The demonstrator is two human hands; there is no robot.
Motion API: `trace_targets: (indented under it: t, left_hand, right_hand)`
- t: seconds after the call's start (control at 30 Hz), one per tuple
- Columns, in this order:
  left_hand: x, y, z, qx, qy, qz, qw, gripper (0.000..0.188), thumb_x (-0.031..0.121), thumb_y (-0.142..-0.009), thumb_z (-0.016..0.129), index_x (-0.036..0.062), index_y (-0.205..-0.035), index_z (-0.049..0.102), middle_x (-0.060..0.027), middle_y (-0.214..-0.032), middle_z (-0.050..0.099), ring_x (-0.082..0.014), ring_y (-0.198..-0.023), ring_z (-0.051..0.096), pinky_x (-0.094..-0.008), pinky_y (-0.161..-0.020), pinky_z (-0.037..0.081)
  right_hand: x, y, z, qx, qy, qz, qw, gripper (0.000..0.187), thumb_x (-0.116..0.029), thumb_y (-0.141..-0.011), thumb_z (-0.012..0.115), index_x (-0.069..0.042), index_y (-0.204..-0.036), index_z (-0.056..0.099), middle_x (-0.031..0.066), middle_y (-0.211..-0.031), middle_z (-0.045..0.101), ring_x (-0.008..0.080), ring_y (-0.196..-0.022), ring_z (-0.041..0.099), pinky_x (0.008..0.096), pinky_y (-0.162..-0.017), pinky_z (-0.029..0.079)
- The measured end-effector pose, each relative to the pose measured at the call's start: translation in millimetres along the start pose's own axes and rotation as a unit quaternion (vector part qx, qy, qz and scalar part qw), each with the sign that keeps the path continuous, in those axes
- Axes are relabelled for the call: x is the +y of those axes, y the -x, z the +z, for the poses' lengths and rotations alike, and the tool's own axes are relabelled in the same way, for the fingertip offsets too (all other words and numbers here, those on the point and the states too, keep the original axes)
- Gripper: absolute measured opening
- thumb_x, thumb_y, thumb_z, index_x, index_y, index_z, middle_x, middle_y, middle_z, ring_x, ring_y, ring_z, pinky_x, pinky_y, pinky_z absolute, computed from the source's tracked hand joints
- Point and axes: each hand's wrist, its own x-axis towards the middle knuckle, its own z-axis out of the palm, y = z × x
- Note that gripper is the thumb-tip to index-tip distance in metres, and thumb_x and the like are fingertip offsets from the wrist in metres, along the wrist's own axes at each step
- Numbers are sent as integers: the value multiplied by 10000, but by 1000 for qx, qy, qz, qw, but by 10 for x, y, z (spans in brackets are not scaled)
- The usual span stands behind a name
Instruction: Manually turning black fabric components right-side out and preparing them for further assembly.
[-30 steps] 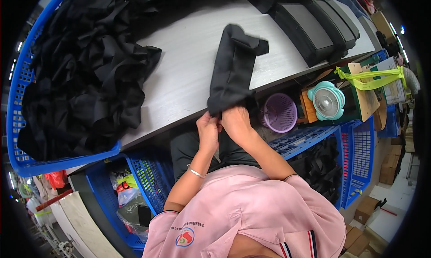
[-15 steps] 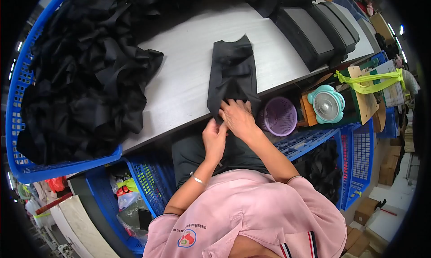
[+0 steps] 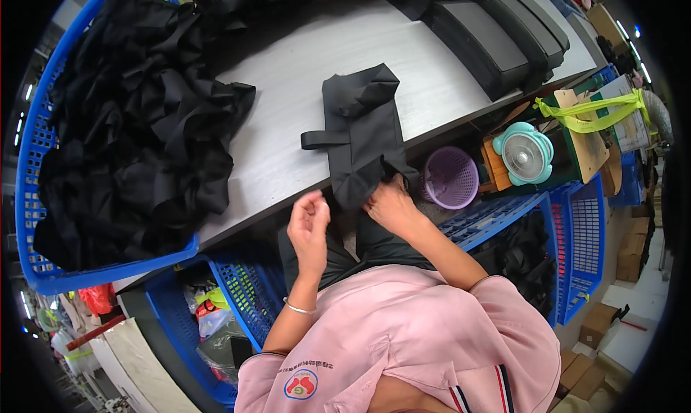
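Head: blk cloth [image 3: 368,141] fwd of R hand [image 3: 393,207], near end prob. pinched; L hand [image 3: 309,227] empty, loosely curled.

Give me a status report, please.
Right hand holding near end of black fabric piece. Left hand apart, nothing visible in it. Blue basket left, not obstructing.
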Motion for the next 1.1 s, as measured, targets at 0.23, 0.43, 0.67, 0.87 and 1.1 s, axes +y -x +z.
trace_targets:
  t: [0.23,0.43,0.67,0.87,1.1]
  left_hand:
    - [-133,-323,147,-68,175,-187,964,570,103,-905,731,-9,-1400,472,-92,-1342,561,-190,-1185,571,-332,-1019,463]
    - [-48,-98,224,-81,110,-117,984,522,63,-890,726,5,-1367,525,-97,-1343,573,-207,-1203,558,-349,-1048,439]
    - [-263,-52,125,-100,168,-179,964,548,189,-905,761,50,-1375,515,-62,-1332,583,-198,-1181,572,-357,-1037,462]
    - [-178,-135,144,-84,254,-173,948,485,161,-945,700,29,-1378,525,-84,-1343,594,-220,-1188,593,-369,-1012,501]
    - [-111,-309,128,-82,268,-222,934,369,139,-979,633,-28,-1305,588,-122,-1278,638,-235,-1138,631,-372,-994,523]
  right_hand:
    - [-424,355,-530,-82,-267,-117,953,163,-139,-865,634,17,-868,685,199,-845,667,356,-782,676,436,-690,548]
    - [-129,267,-1168,185,-326,201,905,186,-130,-930,656,48,-907,705,101,-850,711,154,-718,705,263,-671,538]
    - [285,271,-699,-40,-529,292,795,293,-240,-946,694,10,-1099,691,39,-1006,717,94,-909,655,292,-787,542]
    - [101,100,-591,5,-749,282,599,130,-52,-853,722,-30,-980,714,-1,-939,706,84,-832,636,257,-783,523]
    - [137,51,-536,50,-621,282,730,98,-109,-916,706,-16,-923,677,-28,-877,658,52,-801,576,213,-738,489]
